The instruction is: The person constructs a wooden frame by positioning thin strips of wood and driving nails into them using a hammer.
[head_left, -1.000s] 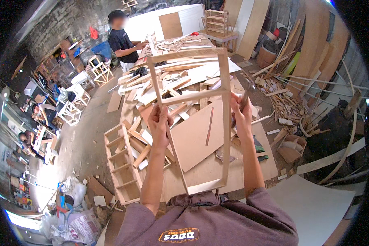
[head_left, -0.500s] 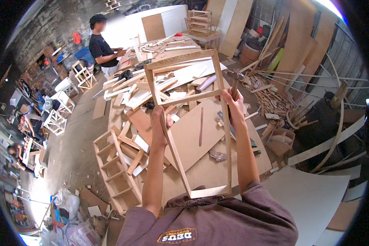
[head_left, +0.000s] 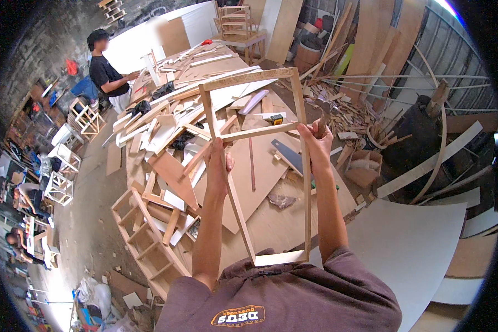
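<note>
I hold up a rectangular wooden frame (head_left: 260, 133) with one crossbar, its narrow near end close to my shirt. My left hand (head_left: 218, 165) is wrapped round the left rail just below the crossbar. At the crossbar's right end, my right hand (head_left: 316, 145) grips the right rail and also the wooden handle of a hammer (head_left: 322, 123); the hammer's head is hard to make out now. Beneath the frame is a worktable (head_left: 271, 232) with a large brown board (head_left: 240, 182) on it. A handsaw (head_left: 289, 156) and a yellow-black tape measure (head_left: 276, 119) lie beyond, partly seen through the frame.
Wood offcuts (head_left: 166, 127) crowd the table's left and far parts. A wooden rack with compartments (head_left: 144, 238) leans at its left edge. Scrap wood (head_left: 348, 113) is heaped to the right, near a white sheet (head_left: 404, 249). A person (head_left: 106, 72) stands at the far left; others work farther off.
The view has swung to the right, so the table and the person slid leftward. The hammer has turned in my right hand. The handsaw and tape measure show more plainly. Both hands keep their grip.
</note>
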The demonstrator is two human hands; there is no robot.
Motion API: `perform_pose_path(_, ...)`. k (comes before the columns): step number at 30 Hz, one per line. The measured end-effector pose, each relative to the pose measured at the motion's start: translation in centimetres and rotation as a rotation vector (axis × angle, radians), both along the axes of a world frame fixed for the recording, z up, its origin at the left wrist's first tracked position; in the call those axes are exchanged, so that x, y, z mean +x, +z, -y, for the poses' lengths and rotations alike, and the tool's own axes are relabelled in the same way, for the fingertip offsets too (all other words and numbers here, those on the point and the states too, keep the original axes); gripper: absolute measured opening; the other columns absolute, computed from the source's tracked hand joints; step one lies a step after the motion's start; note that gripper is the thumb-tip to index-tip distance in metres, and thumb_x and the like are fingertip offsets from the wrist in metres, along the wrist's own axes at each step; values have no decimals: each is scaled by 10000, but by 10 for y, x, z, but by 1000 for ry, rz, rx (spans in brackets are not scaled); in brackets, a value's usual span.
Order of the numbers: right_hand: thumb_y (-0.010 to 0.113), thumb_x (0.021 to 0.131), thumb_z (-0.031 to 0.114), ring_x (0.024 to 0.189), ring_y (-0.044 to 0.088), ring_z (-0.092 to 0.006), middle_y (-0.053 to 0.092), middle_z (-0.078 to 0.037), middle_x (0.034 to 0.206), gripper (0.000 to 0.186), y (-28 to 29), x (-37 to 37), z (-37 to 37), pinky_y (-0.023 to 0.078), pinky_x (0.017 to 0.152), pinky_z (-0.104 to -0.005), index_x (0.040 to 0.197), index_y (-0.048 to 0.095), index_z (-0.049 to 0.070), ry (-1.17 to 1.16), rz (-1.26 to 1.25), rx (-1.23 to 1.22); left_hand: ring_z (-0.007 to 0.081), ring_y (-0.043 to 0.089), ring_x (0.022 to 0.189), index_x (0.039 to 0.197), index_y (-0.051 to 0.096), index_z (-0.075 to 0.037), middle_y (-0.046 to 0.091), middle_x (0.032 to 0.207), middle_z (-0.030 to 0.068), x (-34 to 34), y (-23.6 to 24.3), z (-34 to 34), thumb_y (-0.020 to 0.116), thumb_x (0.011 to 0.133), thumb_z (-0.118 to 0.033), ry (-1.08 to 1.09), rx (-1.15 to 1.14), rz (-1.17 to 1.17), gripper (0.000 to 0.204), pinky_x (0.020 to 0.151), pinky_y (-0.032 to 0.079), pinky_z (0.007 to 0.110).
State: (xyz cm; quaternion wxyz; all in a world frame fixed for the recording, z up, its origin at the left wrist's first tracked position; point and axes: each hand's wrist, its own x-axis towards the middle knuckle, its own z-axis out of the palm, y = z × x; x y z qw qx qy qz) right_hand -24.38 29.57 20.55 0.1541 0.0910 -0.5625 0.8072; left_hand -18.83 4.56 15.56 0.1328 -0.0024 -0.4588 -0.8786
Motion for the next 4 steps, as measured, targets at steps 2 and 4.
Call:
perform_pose_path(2,865,863,197,719,524,-19,636,38,811,410,-10,-2,-2,400,613,-210,842,457,164,-19,38,58,53,434,520,1065,545,-117,550,811,-22,2,-13,5,587,1053,-438,-19,-79,37,323,494,320,220)
perform_pose_path(4,851,878,201,717,519,-10,656,38,850,388,-18,-5,-7,405,616,-207,870,465,165,-32,74,124,153,697,709,1392,512,-61,737,1148,84,13,-22,-8,579,1036,-497,-11,-99,77,566,535,434,222)
